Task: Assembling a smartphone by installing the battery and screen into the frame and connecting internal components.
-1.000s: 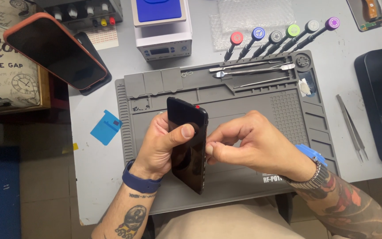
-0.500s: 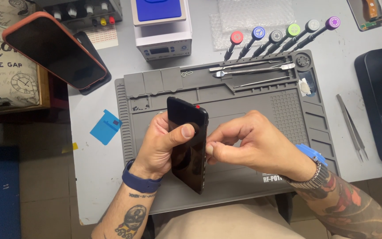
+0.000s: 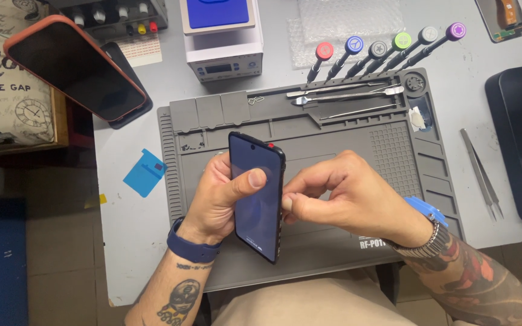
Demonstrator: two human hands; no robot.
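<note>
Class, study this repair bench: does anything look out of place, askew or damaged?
Mostly tidy. The left hand holds the dark phone while the right hand pinches its edge. The one oddity is a second phone in an orange case, lying askew and overhanging the grey table at its left edge. No visible damage.

The right hand (image 3: 348, 196) covers the right edge of the dark phone (image 3: 256, 196), so what its fingertips pinch there cannot be told. The left hand (image 3: 222, 196) hides the phone's back. At the right border a black tray (image 3: 518, 130) is cut off — likewise the circuit parts (top corner) (image 3: 505, 18).
</note>
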